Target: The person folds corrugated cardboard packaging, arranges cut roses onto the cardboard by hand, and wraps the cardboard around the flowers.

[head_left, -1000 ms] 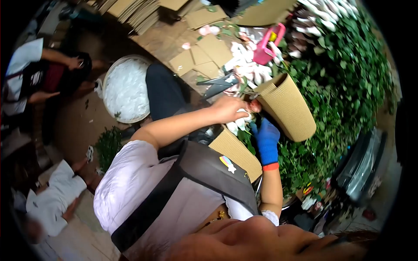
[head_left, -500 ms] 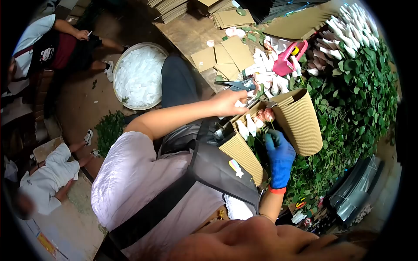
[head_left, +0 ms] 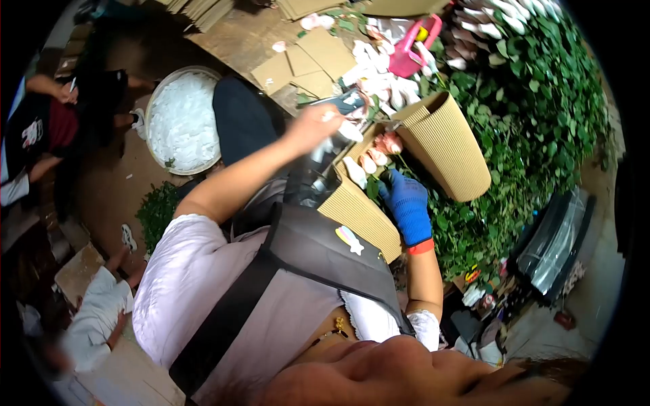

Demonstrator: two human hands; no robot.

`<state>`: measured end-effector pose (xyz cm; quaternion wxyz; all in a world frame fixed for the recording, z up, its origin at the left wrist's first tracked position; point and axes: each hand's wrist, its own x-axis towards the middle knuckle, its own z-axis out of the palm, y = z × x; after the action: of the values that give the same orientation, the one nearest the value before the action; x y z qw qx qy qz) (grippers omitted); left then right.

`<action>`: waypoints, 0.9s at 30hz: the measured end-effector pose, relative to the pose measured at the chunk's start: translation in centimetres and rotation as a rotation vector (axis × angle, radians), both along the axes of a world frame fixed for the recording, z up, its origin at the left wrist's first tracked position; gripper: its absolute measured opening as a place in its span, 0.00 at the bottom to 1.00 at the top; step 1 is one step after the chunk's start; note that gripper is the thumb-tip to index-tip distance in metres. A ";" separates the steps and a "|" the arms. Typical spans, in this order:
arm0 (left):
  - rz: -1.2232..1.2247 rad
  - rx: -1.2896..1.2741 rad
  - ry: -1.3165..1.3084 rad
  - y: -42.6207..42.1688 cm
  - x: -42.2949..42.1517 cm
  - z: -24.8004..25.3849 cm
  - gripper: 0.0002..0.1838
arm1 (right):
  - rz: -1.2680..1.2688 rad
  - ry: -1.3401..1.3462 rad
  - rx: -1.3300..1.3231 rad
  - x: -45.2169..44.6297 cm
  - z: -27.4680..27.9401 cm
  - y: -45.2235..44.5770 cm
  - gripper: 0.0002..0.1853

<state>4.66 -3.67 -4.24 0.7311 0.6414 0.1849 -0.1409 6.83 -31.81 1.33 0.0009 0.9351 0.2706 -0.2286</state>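
My left hand [head_left: 315,128] is bare, blurred and closed, with a bit of white at its fingertips. A dark grey tool [head_left: 349,101] lies just beyond it; whether I hold it is unclear. My right hand [head_left: 406,199], in a blue glove, has its fingers curled beside the pink roses [head_left: 388,143]; anything between them is hidden. White-sleeved rosebuds [head_left: 353,169] sit beside these. Below them is a corrugated cardboard wrap [head_left: 362,220]. Another curled corrugated wrap [head_left: 450,149] stands to the right of the roses.
A round basket [head_left: 148,122] of white pieces stands left of my leg. Flat cardboard pieces [head_left: 315,57] and a pink container [head_left: 406,57] lie on the table [head_left: 233,34]. Leafy rose stems [head_left: 528,122] fill the right side. Two people are at the left, one near the baskets [head_left: 101,311].
The whole view has shifted, so the table, basket and wraps now appear further left and higher. Both hands have moved up and left in the picture, keeping close to the same things.
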 end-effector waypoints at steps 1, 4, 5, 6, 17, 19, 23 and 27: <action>-0.061 0.193 -0.141 1.0 0.0 0.4 0.05 | -0.035 0.011 0.039 -0.3 1.3 0.0 0.16; -0.340 0.453 -0.239 1.6 -0.6 0.9 0.11 | -0.060 0.093 0.139 -0.6 3.8 0.5 0.15; -0.395 0.477 -0.295 0.9 -0.9 1.4 0.14 | -0.034 0.158 0.157 -0.5 3.9 0.7 0.15; -0.452 0.501 -0.353 0.1 -0.8 1.9 0.17 | -0.011 0.220 0.175 -0.5 3.8 1.0 0.14; -0.535 0.409 -0.231 -3.5 -1.3 -0.1 0.18 | 0.168 0.160 -0.115 -0.4 0.1 2.4 0.13; -0.324 0.332 -0.270 -4.1 -2.7 -1.8 0.15 | 0.174 0.175 -0.108 -0.3 0.2 2.4 0.13; 0.214 0.140 -0.061 3.3 -4.1 1.7 0.13 | 0.194 0.146 -0.049 -0.4 0.5 2.1 0.13; 0.052 1.268 0.090 14.7 -9.6 6.5 0.15 | 0.256 0.135 -0.187 -0.1 0.1 3.0 0.12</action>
<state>-4.97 10.99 2.28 0.2037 0.9385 0.2784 -0.0132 6.76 -28.78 1.46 0.0990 0.8715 0.3643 -0.3130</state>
